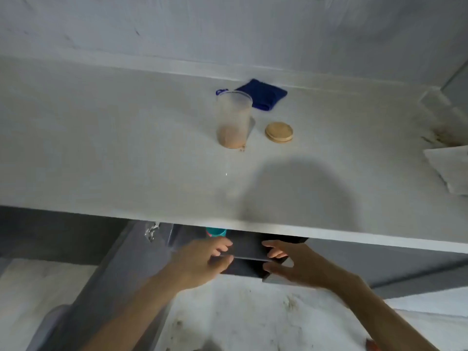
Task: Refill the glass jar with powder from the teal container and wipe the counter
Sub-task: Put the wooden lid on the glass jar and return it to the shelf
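Two hands: left hand (202, 259) and right hand (291, 266) each hold one end of a dark drawer front (249, 259) under the counter (126, 160); fingers curl over its top edge, thumbs below.
Teal container (215, 232): just past the left fingertips, mostly hidden by the counter edge.
Do it well: I think pull evenly with both hands, slowly, so the container stays standing.
Glass jar (233, 120): far beyond the fingers, open, a little brown powder inside.
Wooden lid (279, 132): just right of the jar.
Blue cloth (262, 94): behind the jar, for wiping.
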